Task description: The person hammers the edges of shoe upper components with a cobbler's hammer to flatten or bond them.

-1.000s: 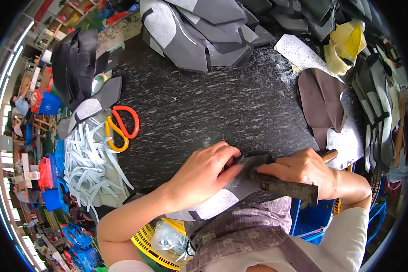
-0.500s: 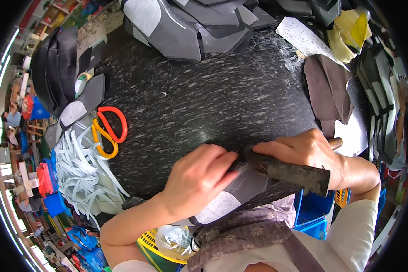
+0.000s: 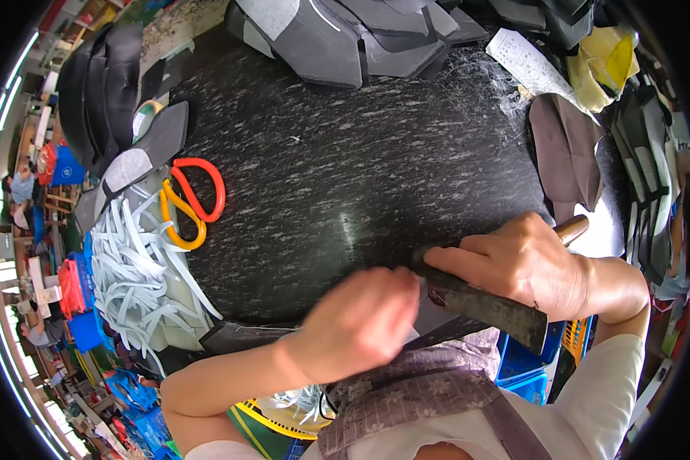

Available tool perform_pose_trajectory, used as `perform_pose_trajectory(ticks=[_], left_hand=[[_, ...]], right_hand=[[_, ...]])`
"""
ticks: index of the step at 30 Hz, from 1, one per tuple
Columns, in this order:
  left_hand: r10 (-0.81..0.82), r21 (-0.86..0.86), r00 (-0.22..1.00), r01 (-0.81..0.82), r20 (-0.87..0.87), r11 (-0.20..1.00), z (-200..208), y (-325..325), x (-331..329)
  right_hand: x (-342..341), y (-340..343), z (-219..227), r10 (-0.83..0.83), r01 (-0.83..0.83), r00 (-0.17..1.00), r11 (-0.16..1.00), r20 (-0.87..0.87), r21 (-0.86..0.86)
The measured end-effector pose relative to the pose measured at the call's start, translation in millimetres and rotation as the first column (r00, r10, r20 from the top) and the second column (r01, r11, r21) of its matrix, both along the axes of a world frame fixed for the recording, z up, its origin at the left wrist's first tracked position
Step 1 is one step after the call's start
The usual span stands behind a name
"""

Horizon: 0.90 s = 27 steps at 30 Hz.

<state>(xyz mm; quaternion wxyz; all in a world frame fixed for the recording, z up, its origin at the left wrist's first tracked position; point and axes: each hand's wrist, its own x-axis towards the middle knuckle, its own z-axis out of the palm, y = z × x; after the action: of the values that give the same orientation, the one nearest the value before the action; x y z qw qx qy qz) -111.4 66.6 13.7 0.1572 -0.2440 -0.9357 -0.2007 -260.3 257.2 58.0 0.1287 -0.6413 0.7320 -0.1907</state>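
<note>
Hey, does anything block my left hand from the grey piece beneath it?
Nothing visible does: your left hand overlaps the grey piece in view, though whether they touch is unclear. The hammer in your right hand is farther right.

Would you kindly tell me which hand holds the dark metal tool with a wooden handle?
The right hand: the brown wooden handle emerges beside it; the blurred left hand shows no tool.

Bright light glints off the tabletop (image 3: 284, 157) — the left hand (image 3: 360, 325) is blurred.
</note>
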Motion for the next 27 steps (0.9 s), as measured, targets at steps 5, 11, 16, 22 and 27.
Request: perform_pose_trajectory(ticks=[5, 11, 16, 22, 27], left_hand=[[0.066, 0.148, 0.965, -0.106, 0.254, 0.983, 0, -21, 12], [0.124, -0.030, 0.988, -0.122, 0.089, 0.992, 4, -13, 23], [0.084, 0.257, 0.979, -0.131, 0.186, 0.957, -5, -23, 29], [0.076, 0.280, 0.982, -0.124, 0.175, 0.952, -9, -19, 26], [0.108, 0.253, 0.990, -0.128, 0.092, 0.959, -4, 3, -21]], right_hand=[[-1, 3, -6, -0.003, 0.006, 0.999, 0.998, 0.040, -0.060], [11, -16, -1, 0.086, -0.086, 0.996, 0.996, -0.015, 0.001], [5, -13, 0, 0.078, -0.078, 0.997, 0.997, 0.001, -0.012], [7, -15, -14, 0.108, -0.100, 0.991, 0.990, 0.077, -0.100], [-9, 11, 5, -0.194, 0.211, 0.977, 0.931, 0.083, -0.298]])
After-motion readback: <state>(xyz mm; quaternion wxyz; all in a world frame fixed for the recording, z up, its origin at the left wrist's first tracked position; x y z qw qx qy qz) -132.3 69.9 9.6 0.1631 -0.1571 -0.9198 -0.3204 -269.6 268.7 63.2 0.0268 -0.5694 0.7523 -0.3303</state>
